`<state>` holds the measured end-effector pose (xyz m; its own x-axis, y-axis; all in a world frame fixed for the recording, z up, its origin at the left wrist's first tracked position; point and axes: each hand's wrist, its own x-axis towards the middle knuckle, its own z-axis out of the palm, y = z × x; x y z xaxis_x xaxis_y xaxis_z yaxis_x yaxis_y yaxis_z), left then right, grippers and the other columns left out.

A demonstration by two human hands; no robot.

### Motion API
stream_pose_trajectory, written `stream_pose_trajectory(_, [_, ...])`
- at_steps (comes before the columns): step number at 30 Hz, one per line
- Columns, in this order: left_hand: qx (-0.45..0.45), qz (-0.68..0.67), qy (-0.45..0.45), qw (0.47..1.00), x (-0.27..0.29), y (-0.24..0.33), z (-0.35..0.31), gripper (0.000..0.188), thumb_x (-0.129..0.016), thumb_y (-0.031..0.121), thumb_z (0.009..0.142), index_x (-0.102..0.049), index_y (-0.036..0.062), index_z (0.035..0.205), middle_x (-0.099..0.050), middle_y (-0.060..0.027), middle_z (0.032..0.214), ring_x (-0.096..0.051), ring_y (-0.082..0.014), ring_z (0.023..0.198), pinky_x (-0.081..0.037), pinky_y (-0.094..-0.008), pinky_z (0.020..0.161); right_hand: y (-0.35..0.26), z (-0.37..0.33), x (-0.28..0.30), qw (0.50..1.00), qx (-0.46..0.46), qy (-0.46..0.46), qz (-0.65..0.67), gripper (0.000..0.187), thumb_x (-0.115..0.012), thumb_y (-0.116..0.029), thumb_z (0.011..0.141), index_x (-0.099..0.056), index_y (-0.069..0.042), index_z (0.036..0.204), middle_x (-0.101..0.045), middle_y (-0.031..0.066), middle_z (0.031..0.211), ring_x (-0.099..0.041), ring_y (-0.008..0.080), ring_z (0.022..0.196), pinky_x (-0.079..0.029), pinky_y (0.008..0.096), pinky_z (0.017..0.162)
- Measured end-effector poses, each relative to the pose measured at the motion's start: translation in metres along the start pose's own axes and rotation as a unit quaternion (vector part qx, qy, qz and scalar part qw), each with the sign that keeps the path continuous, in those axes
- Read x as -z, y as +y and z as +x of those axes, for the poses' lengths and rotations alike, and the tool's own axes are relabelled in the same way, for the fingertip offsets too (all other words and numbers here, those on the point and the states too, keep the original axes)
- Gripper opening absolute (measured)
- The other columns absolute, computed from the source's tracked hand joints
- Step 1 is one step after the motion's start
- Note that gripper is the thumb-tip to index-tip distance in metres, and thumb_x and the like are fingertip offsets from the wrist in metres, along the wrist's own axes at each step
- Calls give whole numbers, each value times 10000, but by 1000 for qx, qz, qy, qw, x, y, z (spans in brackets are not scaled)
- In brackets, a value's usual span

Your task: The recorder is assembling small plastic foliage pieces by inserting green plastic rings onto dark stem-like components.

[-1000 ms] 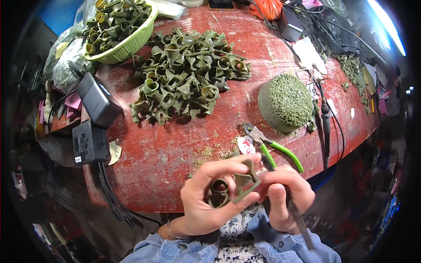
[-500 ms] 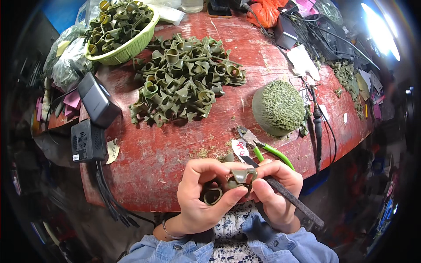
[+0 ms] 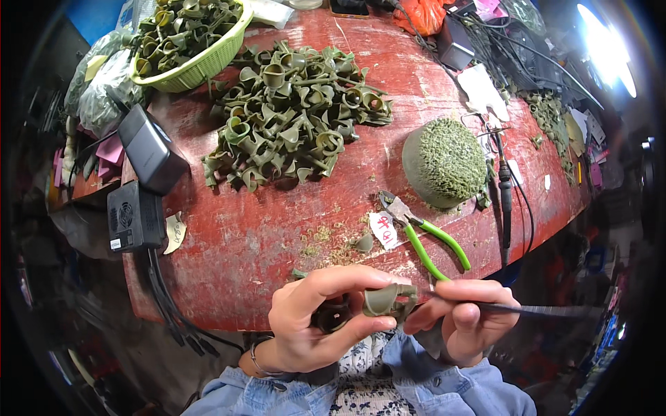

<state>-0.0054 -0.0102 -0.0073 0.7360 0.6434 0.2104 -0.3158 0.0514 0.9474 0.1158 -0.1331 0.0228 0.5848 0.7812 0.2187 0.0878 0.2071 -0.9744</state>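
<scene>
Now the left hand (image 3: 312, 322) pinches the olive plastic fitting (image 3: 388, 301), light and stiff by its look; the right hand (image 3: 461, 322) grips a thin file (image 3: 534, 310) against it.

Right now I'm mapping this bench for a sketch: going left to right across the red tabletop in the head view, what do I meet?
Black box with a fan grille → heap of olive-green plastic fittings → green-handled pliers → round green-speckled dome → black cable.

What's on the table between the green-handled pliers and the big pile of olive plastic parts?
In the head view, only bare red tabletop lies between the green-handled pliers and the pile of olive plastic parts, apart from a few crumbs.
</scene>
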Motion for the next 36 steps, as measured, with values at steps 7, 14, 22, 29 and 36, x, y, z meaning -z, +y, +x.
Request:
stream_pose_trajectory(7, [-7, 27, 3, 1000, 3, 5, 0, 389, -731, 28, 668, -548, -4, 1010, -621, -70, 846, -545, -59, 597, -432, -183, 514, 6, 3, -8, 996, -5, 18, 91, 173, -551, -60, 830, -553, 110, 858, -622, 194, 680, -641, 221, 589, -542, 298, 526])
stream_pose_trajectory(14, [21, 34, 2, 999, 6, 10, 1, 373, -720, 33, 686, -546, 3, 1015, -617, -52, 835, -553, -51, 638, -439, -186, 536, 9, 6, -12, 996, -37, 25, 80, 104, -614, -23, 775, -590, 78, 774, -628, 179, 689, -636, 209, 596, -537, 296, 531])
stream_pose_trajectory(22, [152, -99, 9, 983, 6, 20, -2, 306, -651, 39, 766, -518, -25, 1035, -622, -52, 796, -566, -56, 722, -435, -182, 648, 15, 11, -13, 995, 90, -31, 18, 117, -624, -23, 769, -588, 69, 834, -627, 170, 691, -634, 230, 621, -520, 302, 560])
stream_pose_trajectory(29, [199, -254, -37, 946, 6, 15, -4, 272, -571, 112, 844, -482, -32, 1057, -626, -78, 816, -555, -46, 691, -419, -165, 591, 13, 6, -4, 979, 170, -98, -60, 206, -585, 15, 788, -544, 42, 988, -630, 175, 804, -633, 240, 689, -514, 314, 617])
stream_pose_trajectory(36, [280, -415, -38, 865, 1, 19, -9, 325, -479, 238, 893, -451, -3, 1110, -601, -116, 777, -439, -43, 457, -323, -154, 383, 8, -15, -7, 991, 121, -47, 26, 209, -591, 14, 769, -541, 50, 968, -632, 191, 785, -641, 262, 680, -518, 328, 615])
